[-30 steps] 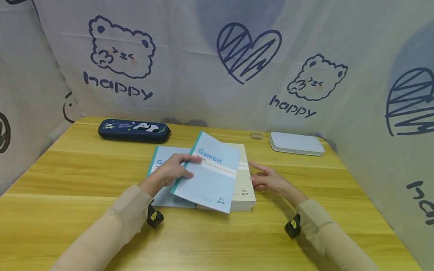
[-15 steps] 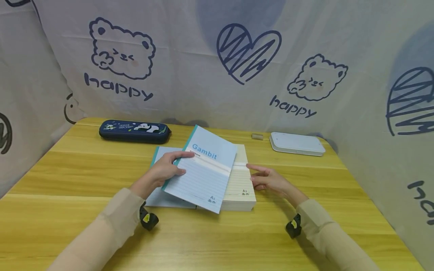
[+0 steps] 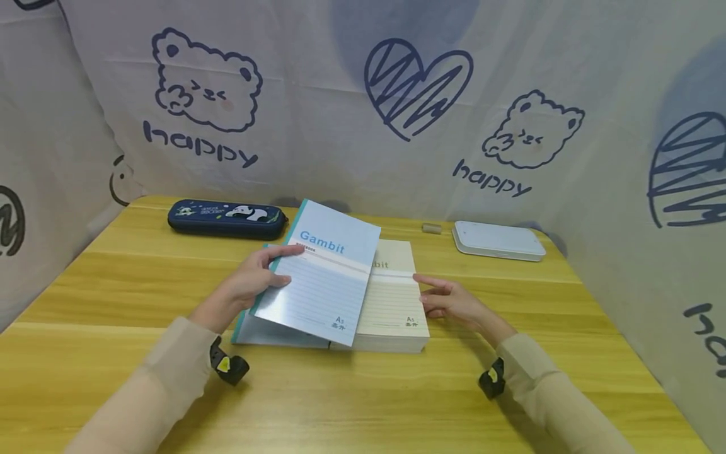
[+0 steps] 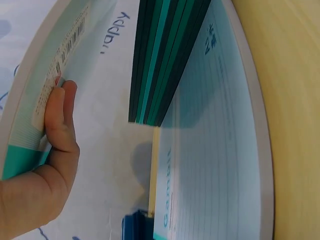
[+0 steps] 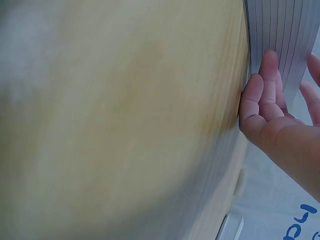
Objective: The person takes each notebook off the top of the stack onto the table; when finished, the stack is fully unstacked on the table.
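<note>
A light blue Gambit notebook (image 3: 326,284) is held in my left hand (image 3: 246,284), thumb on its cover and fingers underneath near the teal spine. It tilts over a cream notebook (image 3: 397,302), the top of a thick stack (image 3: 391,343). Another blue notebook (image 4: 215,125) lies on the table left of that stack, partly covered by the raised one. Green spines (image 4: 160,65) of the stack show in the left wrist view. My right hand (image 3: 454,302) rests its fingertips against the stack's right side, along the page edges (image 5: 280,30).
A dark blue panda pencil case (image 3: 227,219) lies at the back left of the wooden table (image 3: 363,403). Toward the back right are a white case (image 3: 499,241) and a small tan cylinder (image 3: 432,228). A printed cloth (image 3: 317,151) hangs behind the table.
My left hand has carried the blue notebook leftward, from over the stack toward the blue notebook on the table, uncovering more of the cream cover. My right hand has stayed in place.
</note>
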`<move>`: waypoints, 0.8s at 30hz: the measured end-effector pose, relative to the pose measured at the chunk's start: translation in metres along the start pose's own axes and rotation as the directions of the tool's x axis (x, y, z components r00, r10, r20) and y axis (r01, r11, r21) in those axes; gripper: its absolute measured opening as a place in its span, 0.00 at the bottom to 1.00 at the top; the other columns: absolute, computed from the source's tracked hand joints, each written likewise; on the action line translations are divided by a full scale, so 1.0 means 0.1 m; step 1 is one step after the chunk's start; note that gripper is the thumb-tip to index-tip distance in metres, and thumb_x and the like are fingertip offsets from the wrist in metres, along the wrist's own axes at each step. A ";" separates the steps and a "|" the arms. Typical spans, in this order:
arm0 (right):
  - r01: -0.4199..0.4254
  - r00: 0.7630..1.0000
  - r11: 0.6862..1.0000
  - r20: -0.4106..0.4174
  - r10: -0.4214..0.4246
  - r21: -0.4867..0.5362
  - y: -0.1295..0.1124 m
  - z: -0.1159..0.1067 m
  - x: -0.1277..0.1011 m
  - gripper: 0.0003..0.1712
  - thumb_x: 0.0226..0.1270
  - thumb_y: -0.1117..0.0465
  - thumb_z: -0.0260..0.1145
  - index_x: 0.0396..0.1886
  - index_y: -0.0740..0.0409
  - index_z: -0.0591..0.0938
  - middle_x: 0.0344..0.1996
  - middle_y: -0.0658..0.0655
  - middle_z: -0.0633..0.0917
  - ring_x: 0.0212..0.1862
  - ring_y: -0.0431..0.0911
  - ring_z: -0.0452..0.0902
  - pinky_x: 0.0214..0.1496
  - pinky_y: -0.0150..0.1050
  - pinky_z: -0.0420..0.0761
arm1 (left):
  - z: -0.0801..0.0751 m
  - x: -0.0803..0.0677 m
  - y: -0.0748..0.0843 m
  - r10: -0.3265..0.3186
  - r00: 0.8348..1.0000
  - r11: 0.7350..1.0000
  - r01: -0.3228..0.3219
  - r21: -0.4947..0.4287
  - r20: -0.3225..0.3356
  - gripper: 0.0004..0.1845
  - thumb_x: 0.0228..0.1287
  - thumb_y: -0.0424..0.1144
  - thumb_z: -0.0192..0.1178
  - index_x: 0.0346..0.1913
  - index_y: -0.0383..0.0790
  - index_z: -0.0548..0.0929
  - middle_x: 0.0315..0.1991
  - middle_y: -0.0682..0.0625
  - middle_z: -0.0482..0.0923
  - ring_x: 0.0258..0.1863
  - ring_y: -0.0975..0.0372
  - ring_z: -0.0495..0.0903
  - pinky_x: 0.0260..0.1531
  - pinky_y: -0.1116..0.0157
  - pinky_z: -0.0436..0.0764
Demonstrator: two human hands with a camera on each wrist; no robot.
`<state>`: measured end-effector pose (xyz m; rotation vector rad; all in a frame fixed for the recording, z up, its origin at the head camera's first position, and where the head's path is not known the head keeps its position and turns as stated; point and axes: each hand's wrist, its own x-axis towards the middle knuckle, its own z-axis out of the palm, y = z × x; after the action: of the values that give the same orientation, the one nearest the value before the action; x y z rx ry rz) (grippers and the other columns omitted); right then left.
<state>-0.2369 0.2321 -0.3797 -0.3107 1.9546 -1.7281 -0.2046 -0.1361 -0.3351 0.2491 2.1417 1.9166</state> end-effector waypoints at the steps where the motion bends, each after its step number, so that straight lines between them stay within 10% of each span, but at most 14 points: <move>1: 0.000 1.000 1.000 0.000 0.000 0.001 0.00 0.00 0.00 0.33 0.64 0.71 0.53 0.66 0.67 0.53 0.40 0.56 0.78 0.37 0.44 0.77 0.40 0.38 0.76 | -0.03 -0.01 0.00 -0.004 1.000 1.000 0.004 -0.006 -0.005 0.29 0.56 0.16 0.47 0.63 0.29 0.61 0.66 0.39 0.51 0.57 0.49 0.56 0.46 0.64 0.67; 7: -0.007 1.000 1.000 0.003 0.007 0.009 0.00 -0.01 0.00 0.33 0.64 0.71 0.53 0.67 0.67 0.52 0.39 0.55 0.79 0.36 0.42 0.77 0.38 0.36 0.75 | -0.19 -0.09 0.03 -0.033 0.998 0.999 0.031 -0.036 -0.053 0.30 0.55 0.16 0.47 0.63 0.29 0.60 0.67 0.41 0.49 0.62 0.49 0.50 0.58 0.55 0.53; 24: -0.017 1.000 1.000 -0.001 0.017 0.005 0.00 0.01 0.00 0.35 0.63 0.70 0.55 0.67 0.66 0.53 0.39 0.55 0.79 0.35 0.42 0.78 0.37 0.36 0.75 | -0.69 -0.36 0.04 -0.039 0.992 0.997 0.046 0.056 -0.124 0.31 0.57 0.20 0.48 0.65 0.33 0.57 0.68 0.41 0.45 0.61 0.48 0.52 0.53 0.61 0.61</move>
<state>-0.2365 0.2315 -0.3797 -0.2913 1.9477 -1.7229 -0.1910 -0.2122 -0.3213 0.0977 2.2646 1.8930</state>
